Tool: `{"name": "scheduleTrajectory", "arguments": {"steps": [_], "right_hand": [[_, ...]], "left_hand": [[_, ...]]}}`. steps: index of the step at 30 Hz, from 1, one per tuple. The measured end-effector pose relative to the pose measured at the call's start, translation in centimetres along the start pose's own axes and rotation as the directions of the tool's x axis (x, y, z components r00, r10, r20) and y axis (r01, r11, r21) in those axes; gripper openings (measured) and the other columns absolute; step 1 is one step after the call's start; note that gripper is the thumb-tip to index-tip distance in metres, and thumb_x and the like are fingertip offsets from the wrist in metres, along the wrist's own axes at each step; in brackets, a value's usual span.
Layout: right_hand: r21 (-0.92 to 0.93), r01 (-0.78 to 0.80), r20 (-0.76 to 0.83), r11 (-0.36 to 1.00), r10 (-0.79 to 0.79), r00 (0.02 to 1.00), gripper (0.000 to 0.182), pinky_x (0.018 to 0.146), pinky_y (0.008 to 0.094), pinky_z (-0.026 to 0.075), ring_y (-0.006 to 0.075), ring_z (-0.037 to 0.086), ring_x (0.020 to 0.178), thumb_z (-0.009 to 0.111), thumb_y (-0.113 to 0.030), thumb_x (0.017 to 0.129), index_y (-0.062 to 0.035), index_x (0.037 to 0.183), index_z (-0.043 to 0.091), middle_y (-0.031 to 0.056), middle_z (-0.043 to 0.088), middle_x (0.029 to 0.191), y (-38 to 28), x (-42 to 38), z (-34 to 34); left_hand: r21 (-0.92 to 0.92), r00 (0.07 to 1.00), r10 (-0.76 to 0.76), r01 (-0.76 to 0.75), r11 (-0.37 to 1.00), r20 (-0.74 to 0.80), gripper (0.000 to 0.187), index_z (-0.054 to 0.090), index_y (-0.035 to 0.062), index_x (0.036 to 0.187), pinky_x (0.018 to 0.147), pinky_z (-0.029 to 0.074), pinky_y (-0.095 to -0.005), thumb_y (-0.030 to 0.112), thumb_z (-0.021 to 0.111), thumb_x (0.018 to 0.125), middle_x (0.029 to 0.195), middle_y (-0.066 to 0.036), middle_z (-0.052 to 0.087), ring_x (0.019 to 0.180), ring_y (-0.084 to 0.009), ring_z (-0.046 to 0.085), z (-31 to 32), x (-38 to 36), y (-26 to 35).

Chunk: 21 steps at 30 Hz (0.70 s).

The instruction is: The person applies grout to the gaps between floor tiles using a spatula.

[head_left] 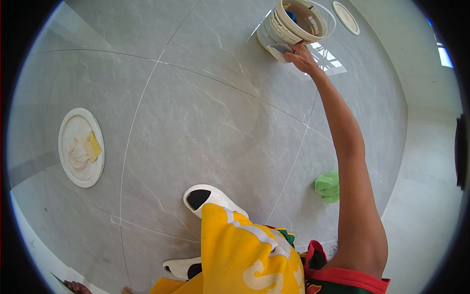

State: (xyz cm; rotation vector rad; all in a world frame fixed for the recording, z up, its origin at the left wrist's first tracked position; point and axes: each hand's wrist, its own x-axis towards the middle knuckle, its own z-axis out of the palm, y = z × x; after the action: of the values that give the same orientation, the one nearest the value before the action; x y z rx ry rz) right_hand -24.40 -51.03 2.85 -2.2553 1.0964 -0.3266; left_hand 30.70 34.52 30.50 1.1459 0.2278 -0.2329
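At the top, my right hand (302, 60) is closed round a flat grey and whitish piece (280, 52), held against the lower side of a white bucket (279, 29). Something blue and murky contents show inside the bucket, whose white handle hangs to the right. My left hand (78, 287) is cut off at the bottom left edge; its fingers are bent round a thin, dark, flat tool (61, 281), only partly visible.
A round white lid (81, 174) with a yellow notched piece (93, 146) and whitish paste lies left. Another round lid (345, 17) is at the upper right. A green bag (327, 186) sits beside my right arm. White slides (220, 197) are on my feet.
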Motion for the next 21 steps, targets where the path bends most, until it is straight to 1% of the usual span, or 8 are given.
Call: {"name": "scheduleTrajectory", "arguments": {"steps": [4,6,9,11,13,17,19,21], "right_hand": [[-0.013,0.095,-0.011,0.995,-0.095,0.995,0.052,0.079,0.0342,0.047,0.0289,0.06,0.087,0.057,-0.029,0.071,0.0045,0.11,0.064,0.0191,0.066,0.095,-0.7,0.3,-0.1],[0.044,0.005,0.111,0.999,-0.01,0.994,0.05,0.076,0.0332,0.047,0.0269,0.06,0.084,0.058,-0.029,0.072,0.0052,0.108,0.065,0.0179,0.067,0.093,-3.2,-1.9,-1.3],[0.201,0.006,0.092,0.98,-0.025,0.995,0.047,0.07,0.0322,0.047,0.0212,0.059,0.076,0.06,-0.028,0.073,0.0057,0.105,0.067,0.0162,0.067,0.088,-5.0,-7.4,-3.1],[0.341,-0.037,0.019,0.939,0.032,0.999,0.043,0.067,0.0326,0.047,0.019,0.058,0.074,0.062,-0.029,0.073,0.0056,0.099,0.068,0.0142,0.065,0.082,-5.2,-11.6,-4.9],[0.472,-0.144,0.043,0.87,0.14,0.989,0.039,0.072,0.0308,0.046,0.0179,0.058,0.078,0.061,-0.024,0.075,0.0069,0.098,0.066,0.0112,0.064,0.083,-2.0,-15.8,-6.8],[0.912,-0.177,0.008,0.37,0.416,0.909,0.035,0.083,0.0278,0.042,0.0163,0.058,0.09,0.057,-0.01,0.074,0.0087,0.104,0.061,0.009,0.064,0.096,1.3,-24.7,-4.6],[0.95,-0.225,0.088,0.217,0.505,0.859,0.034,0.081,0.0279,0.043,0.0158,0.059,0.088,0.057,-0.01,0.072,0.0086,0.101,0.062,0.0084,0.064,0.093,1.5,-28.1,-1.8],[0.936,-0.332,0.213,0.119,0.559,0.801,0.033,0.078,0.0278,0.043,0.015,0.059,0.086,0.057,-0.01,0.072,0.0074,0.1,0.063,0.0077,0.064,0.092,0.1,-29.6,1.4]], "left_hand": [[0.081,0.994,0.065,-0.059,0.995,-0.085,0.031,0.057,0.0002,0.112,0.068,0.049,-0.0336,0.024,0.049,0.093,0.09,-0.009,0.059,0.078,-0.0221,0.057,-0.7,1.8,-1.0],[0.122,0.998,0.04,-0.034,0.992,-0.049,0.028,0.052,-0.0033,0.114,0.068,0.048,-0.0328,0.016,0.047,0.093,0.088,-0.009,0.055,0.076,-0.021,0.053,-1.6,3.8,-1.2],[0.179,0.995,-0.062,0.046,0.983,0.084,0.026,0.045,-0.0086,0.117,0.067,0.046,-0.0315,0.003,0.044,0.093,0.085,-0.01,0.048,0.074,-0.0193,0.048,-3.5,7.6,-0.9],[0.17,0.916,-0.254,0.21,0.963,0.311,0.027,0.049,-0.0095,0.112,0.072,0.046,-0.0328,0.002,0.042,0.089,0.09,-0.011,0.05,0.079,-0.0211,0.047,-4.1,11.1,0.6],[0.201,0.92,-0.253,0.198,0.959,0.298,0.025,0.049,-0.0091,0.111,0.072,0.046,-0.0334,0.003,0.043,0.089,0.09,-0.011,0.049,0.078,-0.0212,0.046,-1.4,11.5,0.0],[0.228,0.92,-0.243,0.177,0.958,0.308,0.026,0.047,-0.0095,0.111,0.071,0.046,-0.0327,0.002,0.043,0.089,0.091,-0.011,0.05,0.078,-0.0202,0.046,1.0,12.8,-1.4],[0.206,0.887,-0.293,0.231,0.951,0.357,0.026,0.047,-0.0097,0.112,0.07,0.045,-0.0315,0.002,0.043,0.089,0.092,-0.011,0.051,0.076,-0.0195,0.044,1.6,12.7,-2.1],[0.255,0.962,-0.169,0.111,0.96,0.216,0.027,0.046,-0.0093,0.113,0.068,0.044,-0.0299,0.001,0.044,0.088,0.091,-0.009,0.049,0.074,-0.0181,0.042,2.5,12.0,-3.0]]}}
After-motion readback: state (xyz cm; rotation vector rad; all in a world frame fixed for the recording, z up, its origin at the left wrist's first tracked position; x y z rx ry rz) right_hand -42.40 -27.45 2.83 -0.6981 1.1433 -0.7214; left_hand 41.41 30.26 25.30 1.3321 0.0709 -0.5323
